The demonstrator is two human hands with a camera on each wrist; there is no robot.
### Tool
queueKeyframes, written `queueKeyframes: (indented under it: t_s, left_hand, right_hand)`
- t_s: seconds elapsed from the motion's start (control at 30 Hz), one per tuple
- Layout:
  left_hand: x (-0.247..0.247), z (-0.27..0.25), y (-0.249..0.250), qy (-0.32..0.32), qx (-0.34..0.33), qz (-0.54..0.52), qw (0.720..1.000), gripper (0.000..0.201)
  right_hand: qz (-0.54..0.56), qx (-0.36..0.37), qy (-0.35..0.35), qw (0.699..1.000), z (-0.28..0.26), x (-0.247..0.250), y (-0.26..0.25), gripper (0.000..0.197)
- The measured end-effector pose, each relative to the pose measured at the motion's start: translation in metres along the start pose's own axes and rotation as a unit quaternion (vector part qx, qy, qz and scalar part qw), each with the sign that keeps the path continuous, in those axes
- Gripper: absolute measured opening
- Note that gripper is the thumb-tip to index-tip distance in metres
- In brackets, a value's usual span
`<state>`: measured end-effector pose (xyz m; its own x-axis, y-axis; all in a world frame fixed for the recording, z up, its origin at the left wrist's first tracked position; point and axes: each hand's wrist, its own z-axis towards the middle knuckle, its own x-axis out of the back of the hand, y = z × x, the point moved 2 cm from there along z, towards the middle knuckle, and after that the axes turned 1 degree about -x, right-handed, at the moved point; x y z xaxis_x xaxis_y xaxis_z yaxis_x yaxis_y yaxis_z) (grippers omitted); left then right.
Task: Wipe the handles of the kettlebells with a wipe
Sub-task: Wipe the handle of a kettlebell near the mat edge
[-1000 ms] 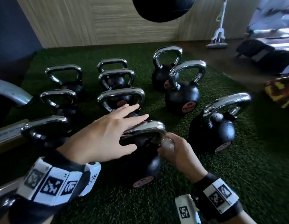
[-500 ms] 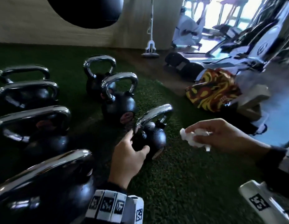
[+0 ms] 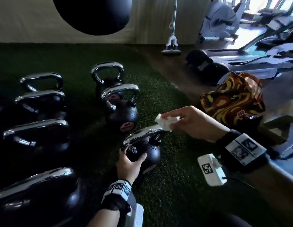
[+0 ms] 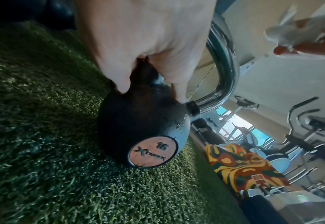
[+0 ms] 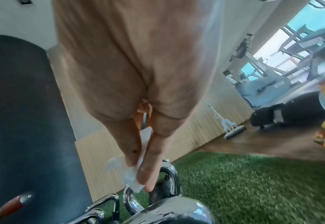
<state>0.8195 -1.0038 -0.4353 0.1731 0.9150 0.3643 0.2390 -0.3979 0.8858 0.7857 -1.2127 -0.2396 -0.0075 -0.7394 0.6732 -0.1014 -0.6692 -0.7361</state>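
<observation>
Dark green artificial turf [image 3: 175, 185] covers the floor in the lower part of the head view and gives way at upper right to brown wooden flooring [image 3: 172, 69]. A pale, vertically ribbed wall [image 3: 150, 18] runs along the top of the frame, with a white floor mop [image 3: 172, 41] propped against it. A large black hanging bag [image 3: 93, 13] fills the upper centre. At upper right, bright windows [image 3: 272, 4] light white exercise machines [image 3: 221, 22] and treadmills [image 3: 257, 59]. A red-and-yellow patterned bag [image 3: 232, 99] sits at the right edge of the turf.

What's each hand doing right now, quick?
Left hand: gripping the body of the 16-marked kettlebell, just below its chrome handle.
Right hand: pinching the crumpled white wipe at that handle's far end.
</observation>
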Motion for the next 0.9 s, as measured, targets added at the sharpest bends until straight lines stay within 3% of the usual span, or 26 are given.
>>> queueKeyframes:
  t_s: [0.17,0.33,0.5,0.73,0.9]
  left_hand:
    - [-0.003,-0.001,0.005,0.015,0.027,0.02,0.999,0.091]
    - [-0.003,0.001,0.005,0.019,0.024,0.03,0.999,0.083]
    - [-0.004,0.009,0.003,0.019,0.015,0.041,0.999,0.075]
    - [-0.005,0.015,-0.007,0.013,-0.007,0.06,0.998,0.075]
    - [-0.005,0.015,-0.01,0.009,-0.018,0.049,0.999,0.082]
  right_hand:
    - [-0.116,0.059,0.047,0.99,0.01,-0.005,-0.001,0.031]
    - [-0.098,0.121,0.12,0.981,0.012,-0.033,0.008,0.044]
    - [-0.093,0.154,0.164,0.97,0.018,-0.068,0.01,0.013]
    - [-0.17,0.156,0.158,0.96,0.009,-0.121,0.002,0.038]
    - [-0.101,0.091,0.219,0.966,0.007,-0.11,0.045,0.061]
